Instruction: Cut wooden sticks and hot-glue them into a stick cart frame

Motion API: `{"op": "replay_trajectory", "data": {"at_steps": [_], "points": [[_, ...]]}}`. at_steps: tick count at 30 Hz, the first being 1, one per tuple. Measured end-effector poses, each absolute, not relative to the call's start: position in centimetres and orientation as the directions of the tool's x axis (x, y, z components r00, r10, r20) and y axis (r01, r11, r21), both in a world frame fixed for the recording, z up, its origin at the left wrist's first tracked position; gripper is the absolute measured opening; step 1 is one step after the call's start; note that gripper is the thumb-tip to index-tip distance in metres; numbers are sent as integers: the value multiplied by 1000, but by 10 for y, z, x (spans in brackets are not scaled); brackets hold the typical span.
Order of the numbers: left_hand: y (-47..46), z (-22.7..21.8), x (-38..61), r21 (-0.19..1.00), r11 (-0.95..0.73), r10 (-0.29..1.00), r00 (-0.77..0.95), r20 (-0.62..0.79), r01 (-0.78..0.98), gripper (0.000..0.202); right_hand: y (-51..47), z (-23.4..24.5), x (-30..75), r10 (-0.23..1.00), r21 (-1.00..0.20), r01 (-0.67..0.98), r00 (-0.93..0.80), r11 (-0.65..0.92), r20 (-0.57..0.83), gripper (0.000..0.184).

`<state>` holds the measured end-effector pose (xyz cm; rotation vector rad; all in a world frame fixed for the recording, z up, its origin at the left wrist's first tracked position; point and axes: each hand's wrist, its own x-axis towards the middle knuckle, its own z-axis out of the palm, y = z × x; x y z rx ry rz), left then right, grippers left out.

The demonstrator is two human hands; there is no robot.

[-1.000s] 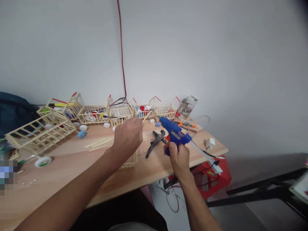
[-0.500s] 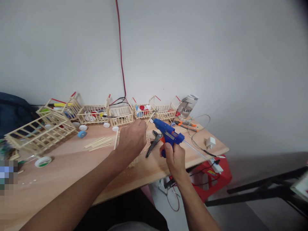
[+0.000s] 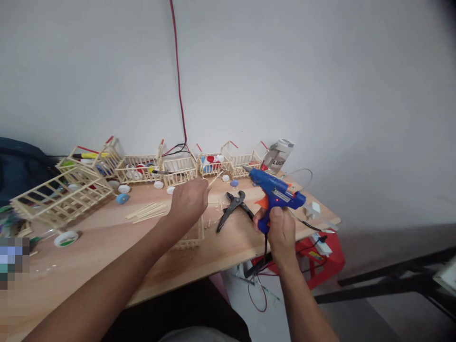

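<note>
Glue gun [image 3: 276,190], gripped by the right hand [image 3: 280,230], shifted toward the table [image 3: 217,259]'s right edge, away from the stick [image 3: 216,178] pinched in the left hand [image 3: 188,200]; rear container [image 3: 278,156] reads "LUC".

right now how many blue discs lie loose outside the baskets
2: a light blue disc left of the sticks, a second blue disc left of the glue gun. Others may be hidden behind the left hand.

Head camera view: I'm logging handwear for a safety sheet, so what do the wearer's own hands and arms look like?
The left hand and right hand are ungloved. The left forearm and right forearm show no sleeve, and neither wrist shows a watch or band. Some fingers are hidden, so rings can't be ruled out.
</note>
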<state>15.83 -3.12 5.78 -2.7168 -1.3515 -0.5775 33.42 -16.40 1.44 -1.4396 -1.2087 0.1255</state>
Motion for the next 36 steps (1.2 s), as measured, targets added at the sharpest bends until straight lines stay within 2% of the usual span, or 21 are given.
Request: {"op": "replay_trajectory", "data": {"at_steps": [5, 9, 13, 18, 24, 31, 36], "points": [[-26, 60, 147, 291, -652, 747, 530, 401, 700, 32, -153, 5, 341, 661, -904, 334, 619, 266, 424, 51], [-24, 60, 141, 343, -617, 778, 481, 404, 709, 32, -145, -2, 343, 672, -932, 265, 646, 247, 362, 55], [-28, 61, 142, 259, -609, 778, 501, 378, 750, 30, -143, -1, 342, 660, -932, 278, 658, 234, 362, 57], [-37, 60, 148, 88, -586, 780, 531, 331, 805, 29, -149, 10, 350, 597, -914, 316, 693, 253, 405, 57], [-37, 50, 161, -88, -673, 669, 655, 350, 735, 26, -156, 16, 362, 551, -905, 375, 720, 202, 421, 57], [-36, 47, 174, -148, -710, 639, 718, 274, 688, 22, -154, 12, 364, 572, -908, 352, 706, 229, 418, 56], [-23, 62, 174, -161, -726, 618, 737, 273, 668, 29, -153, 6, 368, 540, -899, 338, 719, 277, 437, 55]]}}
